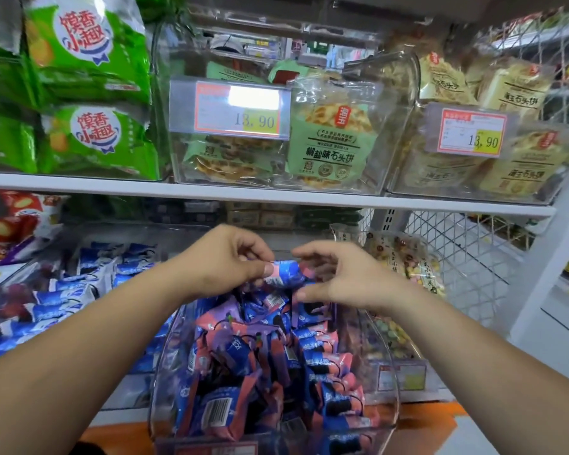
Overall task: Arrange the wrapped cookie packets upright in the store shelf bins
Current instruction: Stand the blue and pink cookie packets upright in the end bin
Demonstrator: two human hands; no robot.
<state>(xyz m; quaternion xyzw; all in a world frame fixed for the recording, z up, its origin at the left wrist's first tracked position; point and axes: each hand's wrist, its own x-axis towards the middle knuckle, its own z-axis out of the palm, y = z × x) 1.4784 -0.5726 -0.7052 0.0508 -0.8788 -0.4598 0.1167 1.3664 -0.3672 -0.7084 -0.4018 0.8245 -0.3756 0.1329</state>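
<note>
My left hand pinches a pink-and-blue wrapped cookie packet, held sideways over the back of the clear plastic bin. My right hand hovers loosely spread beside its other end; whether it touches, I cannot tell.

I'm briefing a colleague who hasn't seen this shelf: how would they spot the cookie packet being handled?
Below the white shelf board, find the middle clear plastic bin heaped with pink-and-blue wrapped cookie packets. Above its far end, the left hand pinches one small pink-and-blue packet, the right hand open beside it. Unlike its neighbours, it is held above the pile.
</note>
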